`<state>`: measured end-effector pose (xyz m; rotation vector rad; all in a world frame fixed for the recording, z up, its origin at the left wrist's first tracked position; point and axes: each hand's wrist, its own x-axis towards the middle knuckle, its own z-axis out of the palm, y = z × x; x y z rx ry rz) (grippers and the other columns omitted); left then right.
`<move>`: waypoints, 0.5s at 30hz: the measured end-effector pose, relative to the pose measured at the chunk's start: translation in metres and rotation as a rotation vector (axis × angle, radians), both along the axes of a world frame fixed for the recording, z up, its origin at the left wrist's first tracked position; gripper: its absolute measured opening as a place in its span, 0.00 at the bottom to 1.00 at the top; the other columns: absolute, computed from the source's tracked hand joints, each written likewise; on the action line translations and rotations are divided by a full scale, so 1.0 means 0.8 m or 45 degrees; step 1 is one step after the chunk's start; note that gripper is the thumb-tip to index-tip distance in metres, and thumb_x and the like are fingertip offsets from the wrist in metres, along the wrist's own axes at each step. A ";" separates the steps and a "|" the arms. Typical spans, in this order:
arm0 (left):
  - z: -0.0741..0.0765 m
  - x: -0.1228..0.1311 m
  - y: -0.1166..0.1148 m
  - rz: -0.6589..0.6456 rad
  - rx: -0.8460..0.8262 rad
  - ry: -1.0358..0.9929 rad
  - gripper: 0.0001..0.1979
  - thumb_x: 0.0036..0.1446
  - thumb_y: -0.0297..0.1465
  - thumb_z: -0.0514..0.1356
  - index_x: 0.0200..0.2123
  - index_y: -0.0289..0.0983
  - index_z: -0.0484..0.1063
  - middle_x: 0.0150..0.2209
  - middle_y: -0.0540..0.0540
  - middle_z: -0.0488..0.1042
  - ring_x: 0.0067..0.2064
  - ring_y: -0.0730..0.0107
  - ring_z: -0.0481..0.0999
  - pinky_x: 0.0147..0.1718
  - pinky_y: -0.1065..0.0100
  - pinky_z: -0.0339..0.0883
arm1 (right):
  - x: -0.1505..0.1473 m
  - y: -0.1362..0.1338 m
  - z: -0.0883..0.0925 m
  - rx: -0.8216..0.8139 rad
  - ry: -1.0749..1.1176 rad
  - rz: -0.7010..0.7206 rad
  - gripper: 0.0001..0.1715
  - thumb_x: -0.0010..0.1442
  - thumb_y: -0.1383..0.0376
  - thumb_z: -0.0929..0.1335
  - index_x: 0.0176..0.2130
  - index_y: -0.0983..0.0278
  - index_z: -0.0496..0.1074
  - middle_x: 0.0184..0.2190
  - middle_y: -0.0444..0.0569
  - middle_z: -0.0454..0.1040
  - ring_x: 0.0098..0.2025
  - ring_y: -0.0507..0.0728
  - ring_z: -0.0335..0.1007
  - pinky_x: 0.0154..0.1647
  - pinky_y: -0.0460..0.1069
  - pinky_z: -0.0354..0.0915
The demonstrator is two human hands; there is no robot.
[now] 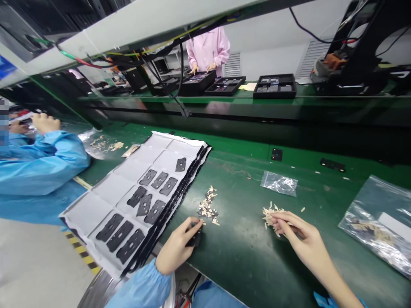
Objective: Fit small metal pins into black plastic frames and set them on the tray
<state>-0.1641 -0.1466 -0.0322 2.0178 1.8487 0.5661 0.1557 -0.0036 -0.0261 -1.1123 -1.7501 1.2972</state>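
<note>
The left hand (pixel 176 247) is curled closed around a small black part (pixel 194 238) at the edge of the green workbench (pixel 237 273). The right hand (pixel 300 233) has its fingers drawn into a pinch at a heap of beige slivers (pixel 272 218); whether it has hold of one cannot be told. A second heap of beige slivers (pixel 208 207) lies between the hands. To the left, a white compartmented sheet (pixel 105 196) carries rows of black plates (pixel 154 211). To the right lies a clear plastic bag (pixel 375 226), with a smaller bag (pixel 278 183) farther on. A co-worker's blue sleeve (pixel 41 167) reaches in beyond the sheet. Across the line, a person in pink (pixel 208 49) has both hands at black trays (pixel 196 83).
</note>
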 end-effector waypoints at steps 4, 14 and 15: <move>-0.005 0.026 -0.038 -0.074 0.006 0.102 0.34 0.50 0.15 0.49 0.61 0.41 0.55 0.52 0.39 0.63 0.43 0.68 0.71 0.45 0.66 0.69 | -0.001 -0.001 -0.002 -0.035 0.015 0.013 0.14 0.60 0.58 0.65 0.41 0.62 0.75 0.43 0.54 0.74 0.37 0.57 0.74 0.35 0.48 0.72; -0.022 0.080 -0.078 -0.166 0.242 -0.013 0.21 0.58 0.26 0.54 0.56 0.39 0.62 0.42 0.39 0.72 0.42 0.66 0.74 0.41 0.67 0.70 | -0.020 -0.019 -0.001 -0.084 0.110 0.070 0.14 0.59 0.58 0.65 0.39 0.64 0.75 0.35 0.53 0.75 0.34 0.56 0.74 0.33 0.50 0.73; -0.022 0.085 -0.081 -0.157 0.248 -0.050 0.20 0.58 0.24 0.53 0.54 0.39 0.64 0.42 0.39 0.72 0.42 0.66 0.74 0.41 0.67 0.70 | -0.025 -0.027 0.001 -0.080 0.104 0.092 0.14 0.59 0.58 0.65 0.39 0.64 0.74 0.34 0.53 0.75 0.33 0.56 0.74 0.32 0.50 0.72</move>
